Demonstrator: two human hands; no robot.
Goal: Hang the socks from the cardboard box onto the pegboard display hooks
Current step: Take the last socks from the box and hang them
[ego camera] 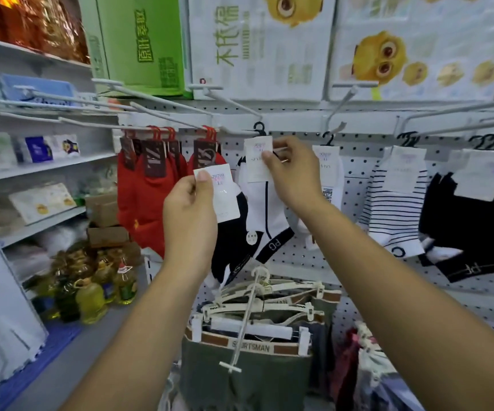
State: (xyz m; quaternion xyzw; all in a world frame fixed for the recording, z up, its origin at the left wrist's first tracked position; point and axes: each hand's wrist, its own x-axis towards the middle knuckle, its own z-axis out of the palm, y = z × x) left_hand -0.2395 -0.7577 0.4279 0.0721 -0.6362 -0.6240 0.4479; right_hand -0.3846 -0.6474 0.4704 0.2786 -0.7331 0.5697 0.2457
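The navy-and-white sock pair [230,247] hangs in the air in front of the pegboard [358,185], just right of the red socks [148,188]. Its long axis runs straight down and its toe end is near the clip hangers below. The left hand [191,209] carries it, with the thumb and fingers pinching the card label [220,197] at the top. I cannot tell where this pair's own hanger is; the card and hand may cover it.

Just up and to the right, partly behind the held pair, a white sock pair [265,209] is already hung near the pegboard's top edge. Its black hanger [259,128] sits just below the inner end of a white wire hook [234,105]. The right hand [294,176] is the nearer hand to that hook. Its fingers pinch the hung pair's label [256,161], seemingly to steady or shift it.

The hook slants up and left, away from the board, so its free tip lies above the left hand. By my reading, the held pair must rise past its present height and then slide back along the wire. The left hand is placed to do that.
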